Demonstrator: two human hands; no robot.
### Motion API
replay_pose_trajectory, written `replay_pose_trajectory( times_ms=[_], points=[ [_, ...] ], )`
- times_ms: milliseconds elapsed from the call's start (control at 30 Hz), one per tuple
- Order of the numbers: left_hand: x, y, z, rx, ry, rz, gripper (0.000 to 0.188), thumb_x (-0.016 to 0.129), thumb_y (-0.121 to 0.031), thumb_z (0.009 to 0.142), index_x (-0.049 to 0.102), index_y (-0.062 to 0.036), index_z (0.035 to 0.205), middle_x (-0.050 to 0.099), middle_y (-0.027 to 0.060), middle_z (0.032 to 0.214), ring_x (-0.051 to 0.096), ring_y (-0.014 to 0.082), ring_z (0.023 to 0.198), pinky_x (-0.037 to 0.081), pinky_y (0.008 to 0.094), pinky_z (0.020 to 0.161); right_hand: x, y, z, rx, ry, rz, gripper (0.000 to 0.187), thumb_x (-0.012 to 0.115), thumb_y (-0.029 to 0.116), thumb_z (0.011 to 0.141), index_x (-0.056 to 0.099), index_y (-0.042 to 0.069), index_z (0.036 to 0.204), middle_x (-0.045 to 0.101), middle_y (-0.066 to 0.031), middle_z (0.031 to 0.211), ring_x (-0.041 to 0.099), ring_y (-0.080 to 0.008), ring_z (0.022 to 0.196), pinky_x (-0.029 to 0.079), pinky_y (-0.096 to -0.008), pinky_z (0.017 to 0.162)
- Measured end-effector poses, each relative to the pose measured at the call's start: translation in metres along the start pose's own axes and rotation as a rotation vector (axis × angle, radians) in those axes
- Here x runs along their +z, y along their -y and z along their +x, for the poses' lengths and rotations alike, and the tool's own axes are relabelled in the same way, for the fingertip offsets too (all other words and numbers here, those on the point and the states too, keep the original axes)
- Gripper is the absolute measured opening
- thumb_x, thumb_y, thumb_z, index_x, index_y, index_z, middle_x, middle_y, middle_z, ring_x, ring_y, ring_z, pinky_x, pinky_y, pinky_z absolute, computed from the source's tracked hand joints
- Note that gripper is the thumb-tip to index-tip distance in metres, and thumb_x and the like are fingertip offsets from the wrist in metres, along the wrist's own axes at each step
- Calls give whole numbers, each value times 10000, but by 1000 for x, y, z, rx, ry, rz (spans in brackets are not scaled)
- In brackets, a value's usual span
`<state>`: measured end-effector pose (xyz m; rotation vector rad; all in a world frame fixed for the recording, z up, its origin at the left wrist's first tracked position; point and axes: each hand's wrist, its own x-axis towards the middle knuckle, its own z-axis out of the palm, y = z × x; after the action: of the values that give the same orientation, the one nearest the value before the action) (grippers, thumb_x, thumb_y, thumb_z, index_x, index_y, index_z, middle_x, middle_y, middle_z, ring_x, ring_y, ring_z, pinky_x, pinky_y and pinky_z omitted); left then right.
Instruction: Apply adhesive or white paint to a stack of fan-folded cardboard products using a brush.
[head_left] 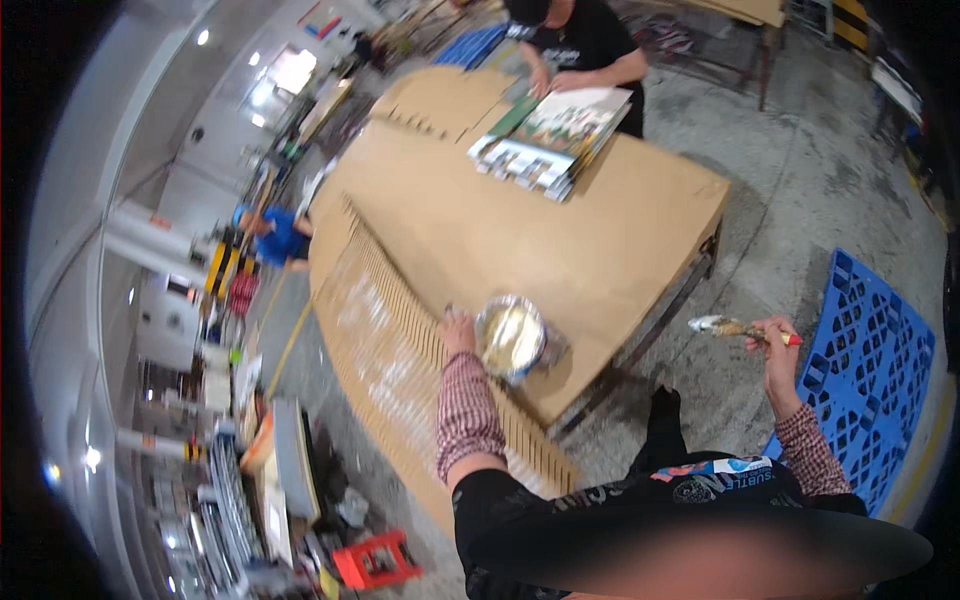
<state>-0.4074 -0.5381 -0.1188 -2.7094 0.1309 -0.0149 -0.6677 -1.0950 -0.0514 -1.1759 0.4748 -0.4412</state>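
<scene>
A: Left hand [459,331] at frame centre, fingers curled against the rim of the round shiny metal bowl of pale paste [510,338], near the lower edge of the big brown cardboard-covered table [560,240].

B: Right hand [775,345] out at centre right, well clear of the table, pinching a red-handled brush with a loaded pale tip [735,327] over the grey concrete floor [800,180].

A: Could drip there. Could tip the bowl too, so close to the edge.

B: Hard to tell the left grip: holding or only touching. Toothed cardboard strips [400,330] blurred, lower left. Stack of printed sheets [550,135] at the top, another person's hands [560,82] on it.
</scene>
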Motion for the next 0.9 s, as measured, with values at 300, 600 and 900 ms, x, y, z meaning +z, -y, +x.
replay_pose_trajectory(
  times_ms=[300, 600, 900],
  points=[
    [30, 58, 49, 316, 198, 293, 292, 423, -152, 884, 544, -151, 1150, 528, 88, 1228, 424, 221, 1210, 339, 419, 961, 51, 7, 77, 58, -87, 121, 145, 509, 161, 901, 526, 31, 838, 604, -86, 824, 594, -146, 638, 489, -256, 560],
    [1, 34, -5, 125, 532, -308, 439, 709, -388, 678, 651, -89, 994, 650, 180, 894, 627, 322, 853, 493, 415, 742, 102, 11, 153, 85, -87, 201, 143, 515, 164, 895, 521, 33, 838, 594, -77, 811, 596, -151, 646, 487, -257, 564],
    [-21, -141, -82, -839, 801, -2004, 122, 588, -146, 825, 536, -58, 892, 582, 88, 677, 533, 170, 487, 437, 269, 430, 65, 44, 268, 2, 36, 217, 110, 502, 145, 899, 517, 42, 863, 592, -69, 821, 591, -137, 663, 474, -249, 579]
  ],
)
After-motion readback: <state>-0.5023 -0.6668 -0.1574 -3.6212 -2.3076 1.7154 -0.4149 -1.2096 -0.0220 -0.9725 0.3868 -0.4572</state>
